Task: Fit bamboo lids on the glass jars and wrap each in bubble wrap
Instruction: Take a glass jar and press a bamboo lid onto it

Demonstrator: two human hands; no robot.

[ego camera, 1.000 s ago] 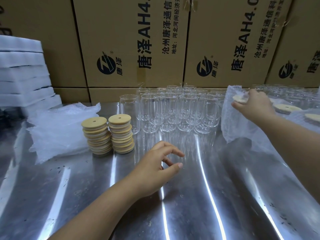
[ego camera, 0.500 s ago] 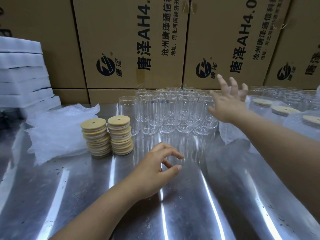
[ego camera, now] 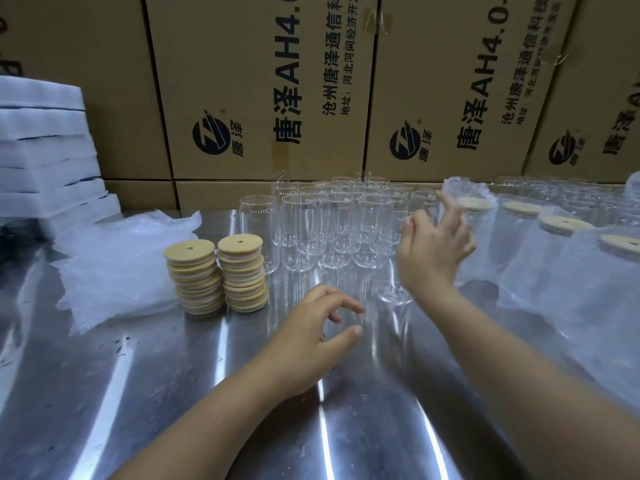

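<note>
Step, I'd say: fetching the next bare jar. Right hand (ego camera: pixel 433 247) is at a glass jar (ego camera: pixel 394 271) on the cluster's near-right edge; blurred, can't tell if it's gripped. Left hand (ego camera: pixel 311 337) is loosely curled and empty. Next move needs a lid from the bamboo lid stacks (ego camera: pixel 214 271) on the left.

A steel table (ego camera: pixel 138 393) with a scuffed, shiny top fills the lower part of the view. Along its far edge stands a wall of tall brown cardboard boxes (ego camera: pixel 242 81), each printed with a round dark logo and black lettering (Chinese characters and "AH4.0"). Clear tape (ego camera: pixel 377 20) crosses one seam near the top. Lower boxes (ego camera: pixel 214 195) sit beneath them at table level. At the far left corner, white foam slabs (ego camera: pixel 45 150) lie stacked, slightly askew.
</note>
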